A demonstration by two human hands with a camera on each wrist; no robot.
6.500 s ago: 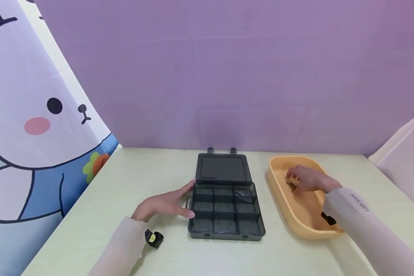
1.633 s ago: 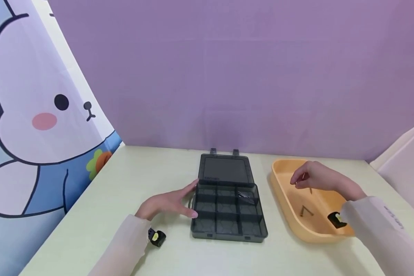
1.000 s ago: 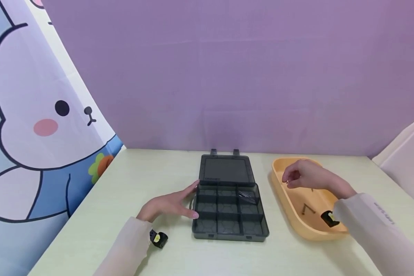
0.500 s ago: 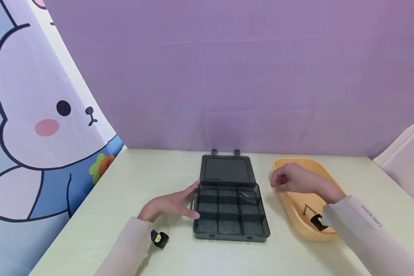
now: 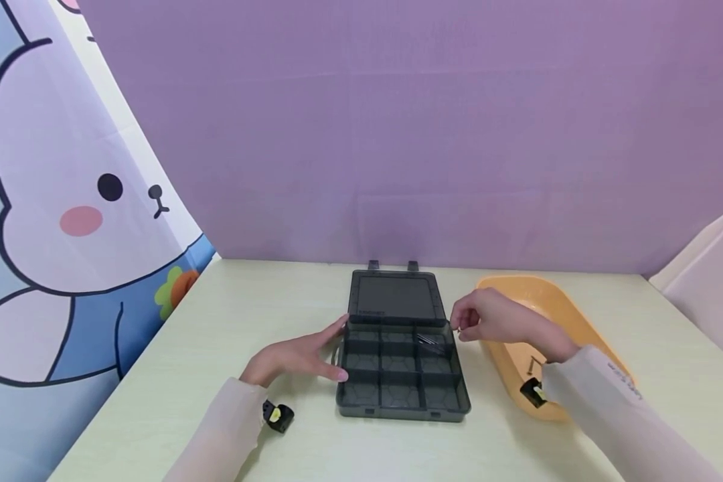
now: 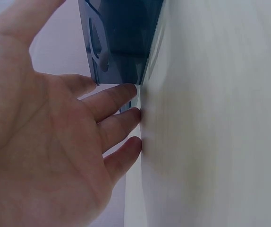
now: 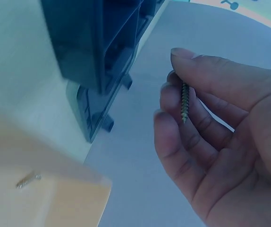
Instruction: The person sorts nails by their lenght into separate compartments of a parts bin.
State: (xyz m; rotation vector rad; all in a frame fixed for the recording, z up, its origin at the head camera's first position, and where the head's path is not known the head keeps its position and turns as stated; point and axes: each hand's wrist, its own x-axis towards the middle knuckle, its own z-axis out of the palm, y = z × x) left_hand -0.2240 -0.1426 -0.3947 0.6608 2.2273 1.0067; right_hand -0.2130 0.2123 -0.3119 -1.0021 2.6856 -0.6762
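A dark, see-through compartment box lies on the table, its lid folded back. My left hand rests against its left side with fingers spread. In the left wrist view, the fingertips lie right at the box's end and the tabletop. My right hand hovers by the box's back right corner. It pinches a threaded screw between thumb and fingers, tip hanging downward. Thin silvery pieces lie toward the back of the box's right column.
A yellow-orange tray stands right of the box, partly under my right forearm. Inside it lies a screw, also visible as a loose screw in the right wrist view. A purple cloth hangs behind the table.
From reaching into the tray, my right hand has lifted out with a screw and moved left over the tray's rim to the box's right edge. My left hand has stayed at the box.
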